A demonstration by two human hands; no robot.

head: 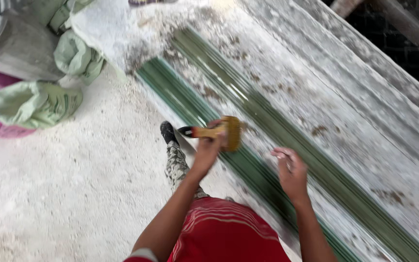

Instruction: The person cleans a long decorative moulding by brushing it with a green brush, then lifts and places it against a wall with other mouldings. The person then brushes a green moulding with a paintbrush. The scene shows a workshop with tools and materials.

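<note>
While the head camera looks straight down, these notes take the frame as a clock face.

Left hand: the left hand (208, 148) is at the centre of the frame, fingers wrapped tight round the handle of a brush (219, 132), so the bristle head can be pushed flat along the work.

Brush: wooden handle with a dark tip pointing to 9 o'clock; broad yellowish bristle head toward 3 o'clock, resting on the green ribbed mould (267, 126) near its left edge.

Right hand: the right hand (292, 172) is at about 4 o'clock from the brush, just over the mould. Fingers are loosely curled with the tips drawn together; whether they pinch anything I cannot tell. Likely kept close to steady or follow the brushing.

Mould: long, grooved, green, running diagonally from 11 o'clock to 5 o'clock, laid flat so its channels face up. White dust and brown specks cover much of it.

Plaster strips: pale, dusty strips (364, 102) lie alongside, toward 2 o'clock.

Floor: white powdery floor (73, 194) at 8 o'clock; a dark shoe (169, 132) stands just beside the mould.

Sacks: green sacks (35, 104) and a grey bucket (15, 48) at 10 o'clock, well apart from the hands.
</note>
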